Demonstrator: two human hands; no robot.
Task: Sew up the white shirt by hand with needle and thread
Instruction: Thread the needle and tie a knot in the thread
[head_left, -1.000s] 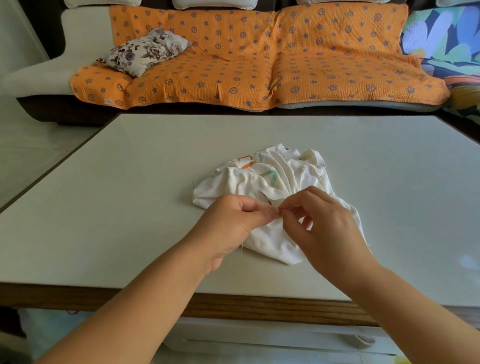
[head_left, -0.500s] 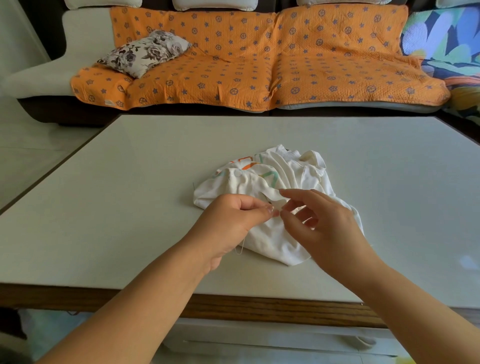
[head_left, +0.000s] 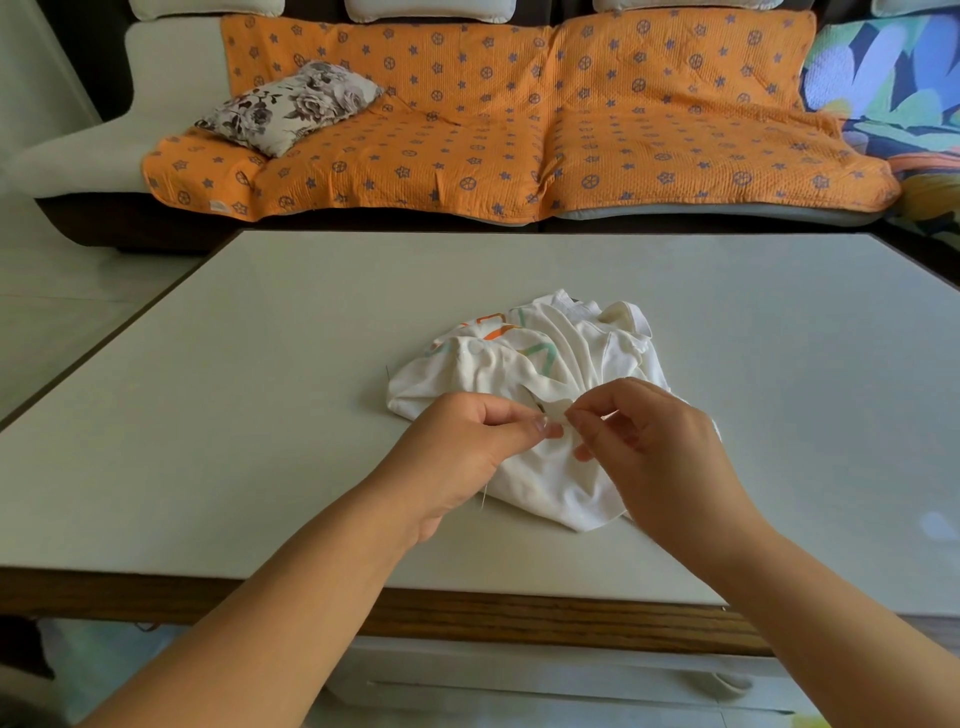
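Pinching thumb to forefinger, left hand and right hand are both gripping one raised fold of the white shirt.
The shirt is lying crumpled on the table near its front edge, and the two sets of fingertips are almost meeting. A thread is hanging under the left hand; the needle is proving too small to make out between the fingers.

shirt on table | hands at its near edge | sofa behind table
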